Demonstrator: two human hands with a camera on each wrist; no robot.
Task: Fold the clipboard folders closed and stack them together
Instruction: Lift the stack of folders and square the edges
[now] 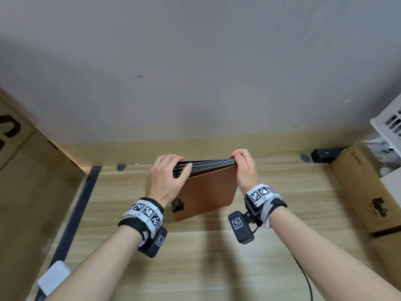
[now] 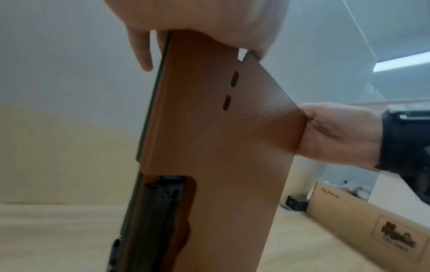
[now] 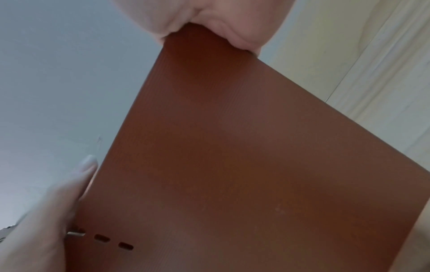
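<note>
A stack of closed clipboard folders [image 1: 208, 192] stands on edge on the wooden desk, tilted, its brown cover facing me. Dark edges of several folders [image 1: 208, 165] show along the top. My left hand [image 1: 167, 177] curls over the top left corner, fingers across the edges. My right hand [image 1: 244, 164] pinches the top right corner. A black clip [image 1: 176, 205] shows through a cut-out at the lower left of the cover. The left wrist view shows the brown cover [image 2: 221, 147], the clip [image 2: 160, 202] and my right hand [image 2: 337, 132]. The right wrist view is filled by the cover [image 3: 244, 156].
The wooden desk [image 1: 195, 257] meets a grey wall. Cardboard boxes stand at the left [image 1: 32, 181] and right [image 1: 364, 187]. A small black device [image 1: 325, 154] sits at the back right, a white basket [image 1: 390, 124] beyond it. A white block [image 1: 54, 276] lies at the desk's left edge.
</note>
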